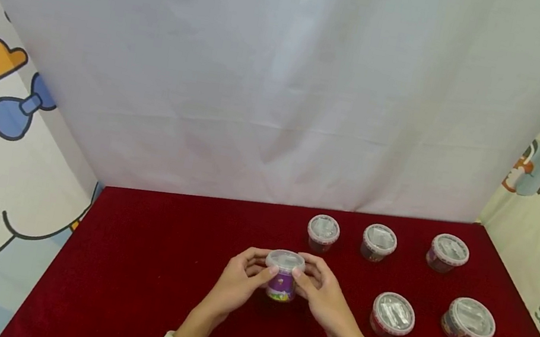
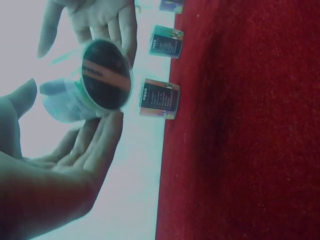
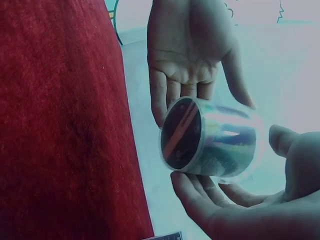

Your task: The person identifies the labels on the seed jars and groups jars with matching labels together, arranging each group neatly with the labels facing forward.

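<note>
Both hands hold a small purple plastic tub (image 1: 282, 282) with a clear lid (image 1: 286, 260) between them, upright above the red cloth. My left hand (image 1: 238, 281) grips its left side, thumb toward the front and fingers round the back. On the opposite side my right hand (image 1: 325, 294) grips it the same way. From the left wrist, the tub's dark base (image 2: 106, 75) with an orange band shows, fingertips close to its edge. The right wrist view also shows that base (image 3: 181, 134) and the tub's shiny side (image 3: 227, 140).
Several similar lidded tubs stand on the red cloth (image 1: 139, 266) to the right. Three are in the back row, including one tub (image 1: 322, 233) just beyond the hands; a nearer tub (image 1: 393, 315) is beside my right forearm. A white curtain (image 1: 260, 100) hangs behind the table.
</note>
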